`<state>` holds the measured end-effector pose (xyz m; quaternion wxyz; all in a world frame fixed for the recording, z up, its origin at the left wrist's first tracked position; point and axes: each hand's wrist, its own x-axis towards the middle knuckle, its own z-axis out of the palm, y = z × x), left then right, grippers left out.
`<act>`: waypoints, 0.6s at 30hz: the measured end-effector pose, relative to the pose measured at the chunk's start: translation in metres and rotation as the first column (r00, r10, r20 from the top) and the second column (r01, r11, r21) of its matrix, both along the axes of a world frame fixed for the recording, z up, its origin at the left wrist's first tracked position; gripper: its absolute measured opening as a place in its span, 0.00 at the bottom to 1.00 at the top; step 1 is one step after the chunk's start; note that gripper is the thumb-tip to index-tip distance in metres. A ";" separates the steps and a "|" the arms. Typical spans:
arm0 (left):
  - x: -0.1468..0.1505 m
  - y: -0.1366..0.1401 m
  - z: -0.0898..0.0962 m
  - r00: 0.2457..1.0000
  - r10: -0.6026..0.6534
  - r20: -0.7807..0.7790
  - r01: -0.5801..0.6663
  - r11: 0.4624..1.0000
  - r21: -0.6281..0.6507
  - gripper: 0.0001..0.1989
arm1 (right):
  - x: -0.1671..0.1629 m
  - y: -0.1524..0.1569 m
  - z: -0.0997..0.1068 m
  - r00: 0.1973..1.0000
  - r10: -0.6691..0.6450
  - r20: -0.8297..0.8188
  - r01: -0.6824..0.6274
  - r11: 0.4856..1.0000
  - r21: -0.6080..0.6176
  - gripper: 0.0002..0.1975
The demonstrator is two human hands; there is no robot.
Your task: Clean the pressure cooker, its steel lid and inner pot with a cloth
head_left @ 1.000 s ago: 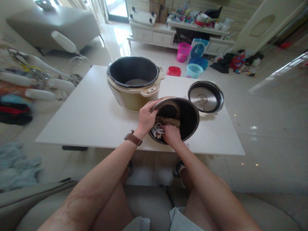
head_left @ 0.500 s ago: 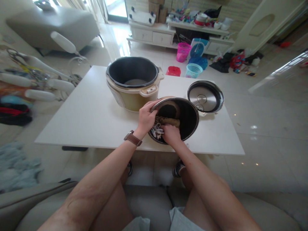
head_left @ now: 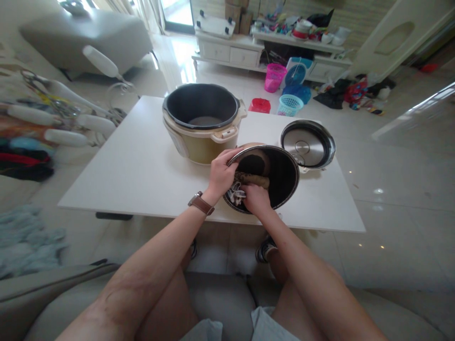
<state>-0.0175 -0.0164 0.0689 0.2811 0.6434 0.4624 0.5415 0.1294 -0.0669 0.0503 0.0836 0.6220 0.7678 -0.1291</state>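
A dark inner pot (head_left: 284, 175) is tilted towards me over the front part of the white table (head_left: 117, 175). Its left rim is gripped by my left hand (head_left: 222, 175), thumb inside and fingers round the outside. Inside the pot, my right hand (head_left: 256, 198) is closed on a crumpled patterned cloth (head_left: 236, 193), pressed against the lower left wall. Some of its fingertips are hidden. Behind the pot stands the cooker body (head_left: 199, 144), its top uncovered and its inside dark. To the right, the cooker lid (head_left: 302, 144) lies with its metal underside up.
White lamp arms (head_left: 101, 61) reach in beside the table's left edge. On the floor beyond stand a pink basket (head_left: 274, 78), a light blue basket (head_left: 289, 105) and a red basin (head_left: 259, 105). A cluttered white cabinet (head_left: 231, 52) is at the back.
The whole view has shifted slightly, so everything appears a little further right. Both hands keep their hold on the inner pot and the cloth, with hardly any other difference.
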 end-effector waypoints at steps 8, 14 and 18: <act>0.001 -0.001 -0.001 1.000 -0.003 -0.006 0.003 1.000 0.023 0.19 | 0.000 0.000 -0.002 1.000 0.002 -0.018 -0.002 1.000 0.019 0.19; 0.001 -0.002 0.000 1.000 0.003 0.001 -0.003 1.000 0.024 0.18 | 0.000 0.000 -0.002 1.000 0.000 -0.014 0.000 1.000 0.016 0.18; 0.001 -0.002 -0.001 1.000 0.016 -0.008 -0.016 1.000 0.016 0.18 | 0.000 0.000 -0.001 1.000 -0.007 -0.011 0.007 1.000 0.016 0.18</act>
